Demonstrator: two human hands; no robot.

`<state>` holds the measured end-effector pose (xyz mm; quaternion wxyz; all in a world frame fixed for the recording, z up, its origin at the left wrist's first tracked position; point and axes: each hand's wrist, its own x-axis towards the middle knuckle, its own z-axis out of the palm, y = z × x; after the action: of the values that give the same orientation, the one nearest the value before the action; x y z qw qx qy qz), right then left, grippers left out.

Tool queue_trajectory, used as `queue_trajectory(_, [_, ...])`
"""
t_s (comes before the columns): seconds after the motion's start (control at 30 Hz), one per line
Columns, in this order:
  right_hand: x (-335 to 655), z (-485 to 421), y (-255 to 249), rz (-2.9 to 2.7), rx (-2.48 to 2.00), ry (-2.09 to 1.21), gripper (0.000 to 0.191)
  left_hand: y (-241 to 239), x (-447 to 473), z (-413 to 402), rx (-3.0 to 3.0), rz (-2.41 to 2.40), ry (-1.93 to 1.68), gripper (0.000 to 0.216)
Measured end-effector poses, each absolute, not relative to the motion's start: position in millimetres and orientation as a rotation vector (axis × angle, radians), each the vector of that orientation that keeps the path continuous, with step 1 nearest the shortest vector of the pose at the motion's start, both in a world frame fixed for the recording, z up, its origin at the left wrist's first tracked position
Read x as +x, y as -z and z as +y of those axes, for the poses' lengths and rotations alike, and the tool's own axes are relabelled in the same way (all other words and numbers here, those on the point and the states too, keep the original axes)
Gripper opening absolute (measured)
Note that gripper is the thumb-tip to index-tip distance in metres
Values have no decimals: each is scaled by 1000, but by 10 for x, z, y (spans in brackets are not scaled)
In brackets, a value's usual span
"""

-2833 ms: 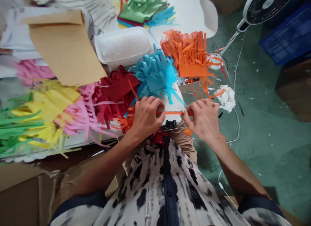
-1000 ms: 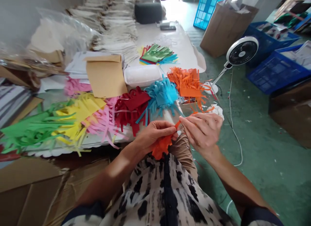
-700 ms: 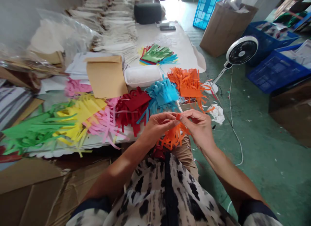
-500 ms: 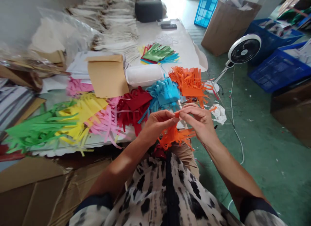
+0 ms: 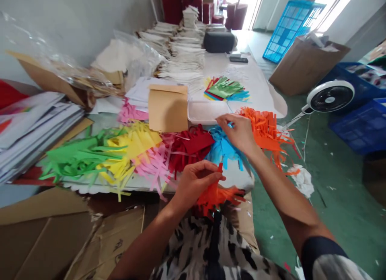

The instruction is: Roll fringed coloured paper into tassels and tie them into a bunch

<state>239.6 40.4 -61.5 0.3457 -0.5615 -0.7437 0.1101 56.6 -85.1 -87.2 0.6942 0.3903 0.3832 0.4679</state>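
Note:
My left hand point(image 5: 196, 181) is closed in a pinch on a bundle of orange fringed paper point(image 5: 217, 195), held just above my lap at the table's near edge. My right hand point(image 5: 238, 131) reaches forward over the blue fringed paper pile point(image 5: 221, 149), fingers curled and pinching a blue strip. The orange fringed paper pile point(image 5: 263, 129) lies just right of that hand. The red fringed paper pile point(image 5: 189, 145) lies to its left.
Pink point(image 5: 153, 163), yellow point(image 5: 132, 145) and green point(image 5: 78, 157) fringed piles run leftward along the table. A brown envelope point(image 5: 168, 108) and a white tray point(image 5: 206, 111) sit behind them. A fan point(image 5: 330, 97) and blue crates point(image 5: 362, 125) stand on the green floor, cardboard point(image 5: 60, 236) at lower left.
My right hand let go of the orange bundle and reached forward to the blue pile. The left hand kept the orange bundle. The view tilted up toward the far table.

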Motion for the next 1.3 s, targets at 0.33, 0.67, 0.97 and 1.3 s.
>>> queue_trajectory(0.33, [1950, 1477, 754, -2198, -2057, -134, 26, 992, 210, -871, 883, 944, -919, 44])
queue_trajectory(0.67, [1972, 1446, 746, -2275, -2080, -149, 26, 1074, 234, -909, 774, 868, -1004, 28])
queue_trajectory(0.97, [1983, 1420, 781, -2260, -2091, -139, 33, 977, 256, -1044, 719, 881, -1050, 33])
queue_trajectory(1.3, [1914, 1397, 827, -2199, -2104, -75, 36, 947, 234, -1147, 775, 917, -1085, 36])
